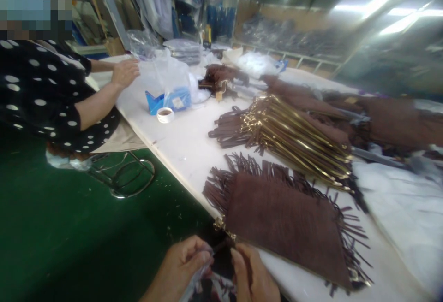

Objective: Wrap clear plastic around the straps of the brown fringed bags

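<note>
My left hand (188,265) is closed, thumb against fingers, at the near table edge; a small greyish thing shows at its fingertips, too blurred to name. Just to its right, my right hand (255,274) has its fingers curled around a dark brown strap (223,245) that stretches between the hands. Gold metal fittings (220,223) sit above the strap at the corner of a brown fringed pouch (284,223). That pouch lies flat on the white table, fringe along its far and side edges. Behind it is a stack of brown pouches with gold zips (297,140).
A person in a polka-dot top (41,94) stands at the table's left side, one hand over it. A roll of white tape (165,115) and a blue tape dispenser (155,102) stand mid-table. White sheeting (401,219) lies right. A metal stool (133,175) is on the green floor.
</note>
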Motion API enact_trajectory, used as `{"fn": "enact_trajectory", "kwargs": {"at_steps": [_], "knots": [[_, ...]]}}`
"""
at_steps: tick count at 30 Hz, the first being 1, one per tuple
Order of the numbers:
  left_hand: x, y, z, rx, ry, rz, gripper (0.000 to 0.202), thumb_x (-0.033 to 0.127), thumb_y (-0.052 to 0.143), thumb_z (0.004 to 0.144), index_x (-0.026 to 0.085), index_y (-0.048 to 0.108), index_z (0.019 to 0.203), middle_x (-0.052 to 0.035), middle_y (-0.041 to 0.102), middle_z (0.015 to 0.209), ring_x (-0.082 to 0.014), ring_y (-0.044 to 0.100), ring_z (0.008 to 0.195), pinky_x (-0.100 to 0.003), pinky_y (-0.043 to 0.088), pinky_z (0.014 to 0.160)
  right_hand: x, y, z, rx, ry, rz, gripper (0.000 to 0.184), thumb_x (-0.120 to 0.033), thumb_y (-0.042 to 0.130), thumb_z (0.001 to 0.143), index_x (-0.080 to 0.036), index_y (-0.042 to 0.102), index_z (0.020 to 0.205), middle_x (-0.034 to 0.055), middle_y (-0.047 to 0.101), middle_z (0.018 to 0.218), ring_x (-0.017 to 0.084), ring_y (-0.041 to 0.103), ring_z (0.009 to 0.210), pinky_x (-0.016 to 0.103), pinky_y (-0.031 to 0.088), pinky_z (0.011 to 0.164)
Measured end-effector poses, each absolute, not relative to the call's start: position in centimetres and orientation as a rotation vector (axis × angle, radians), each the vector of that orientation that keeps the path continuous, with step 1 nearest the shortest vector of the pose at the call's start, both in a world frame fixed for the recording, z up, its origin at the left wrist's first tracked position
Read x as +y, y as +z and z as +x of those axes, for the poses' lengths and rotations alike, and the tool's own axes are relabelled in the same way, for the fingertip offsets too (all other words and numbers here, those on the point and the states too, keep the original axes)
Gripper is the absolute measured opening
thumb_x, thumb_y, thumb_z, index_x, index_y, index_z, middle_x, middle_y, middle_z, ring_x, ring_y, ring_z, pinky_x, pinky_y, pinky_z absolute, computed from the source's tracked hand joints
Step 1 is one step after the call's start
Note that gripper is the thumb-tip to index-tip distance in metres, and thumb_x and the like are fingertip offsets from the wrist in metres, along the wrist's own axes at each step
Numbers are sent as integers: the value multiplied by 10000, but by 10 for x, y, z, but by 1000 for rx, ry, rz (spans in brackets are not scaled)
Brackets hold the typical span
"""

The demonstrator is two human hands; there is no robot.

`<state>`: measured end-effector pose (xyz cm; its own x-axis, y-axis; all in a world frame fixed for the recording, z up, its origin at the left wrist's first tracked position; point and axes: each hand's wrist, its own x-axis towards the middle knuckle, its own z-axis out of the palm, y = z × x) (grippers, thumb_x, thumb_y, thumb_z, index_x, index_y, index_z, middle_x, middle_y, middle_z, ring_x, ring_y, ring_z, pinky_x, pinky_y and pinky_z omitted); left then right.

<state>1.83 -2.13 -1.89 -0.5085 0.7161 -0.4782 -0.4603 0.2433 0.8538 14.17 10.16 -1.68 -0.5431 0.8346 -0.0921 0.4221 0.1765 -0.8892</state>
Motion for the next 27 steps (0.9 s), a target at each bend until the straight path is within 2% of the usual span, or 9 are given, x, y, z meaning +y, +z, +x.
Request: {"fn": "enact_trajectory", "kwargs": {"at_steps": [2, 7, 10, 14, 16, 21, 27], "knots": [[-20, -19, 18, 1537, 1458, 244, 361, 483, 700, 784, 134, 632, 847, -27, 634, 723, -175, 598, 667, -234, 421, 564, 106, -13, 145, -2054, 1258, -1189, 365, -563, 514, 887, -272, 698, 1008, 64, 745, 889, 244, 698, 801, 291, 510, 751], [-21, -23, 20, 1528, 1427, 304, 386, 515, 635, 834, 136, 664, 903, -25, 635, 711, -155, 560, 622, -232, 413, 560, 101, -24, 144, -2022, 1389, -1138, 441, -588, 488, 898, -240, 702, 1064, 75, 754, 912, 232, 701, 722, 287, 526, 719], [-22, -22, 20, 1598, 1380, 392, 377, 502, 583, 881, 149, 696, 952, -41, 663, 768, -171, 582, 674, -227, 429, 569, 97, -30, 144, -2007, 1377, -1223, 442, -585, 484, 906, -244, 681, 1108, 57, 753, 934, 209, 700, 699, 262, 527, 679], [-20, -18, 19, 1692, 1309, 444, 388, 505, 531, 917, 188, 703, 1060, -55, 712, 889, -201, 636, 756, -243, 481, 641, 97, -34, 144, -2027, 1328, -1146, 381, -540, 489, 927, -260, 667, 1113, 35, 740, 1046, 199, 720, 844, 229, 525, 749], [-17, -16, 20, 1701, 1304, 448, 403, 512, 512, 927, 198, 702, 1095, -55, 722, 926, -209, 651, 778, -262, 502, 705, 99, -38, 144, -2050, 1308, -1091, 354, -515, 474, 945, -261, 673, 1091, 21, 745, 1022, 184, 723, 840, 215, 528, 758], [-3, -13, 23, 1691, 1370, 423, 385, 487, 544, 922, 193, 726, 1092, -49, 732, 903, -236, 659, 900, -276, 498, 827, 99, -49, 146, -2108, 1110, -949, 394, -475, 374, 996, -244, 671, 1113, 24, 760, 982, 179, 735, 839, 230, 554, 804], [8, -13, 26, 1664, 1444, 421, 365, 464, 551, 925, 203, 726, 1110, -69, 726, 1034, -244, 653, 954, -270, 506, 818, 101, -49, 147, -2204, 880, -843, 354, -384, 363, 1018, -208, 633, 1165, 36, 744, 1062, 178, 735, 892, 217, 564, 779]]}}
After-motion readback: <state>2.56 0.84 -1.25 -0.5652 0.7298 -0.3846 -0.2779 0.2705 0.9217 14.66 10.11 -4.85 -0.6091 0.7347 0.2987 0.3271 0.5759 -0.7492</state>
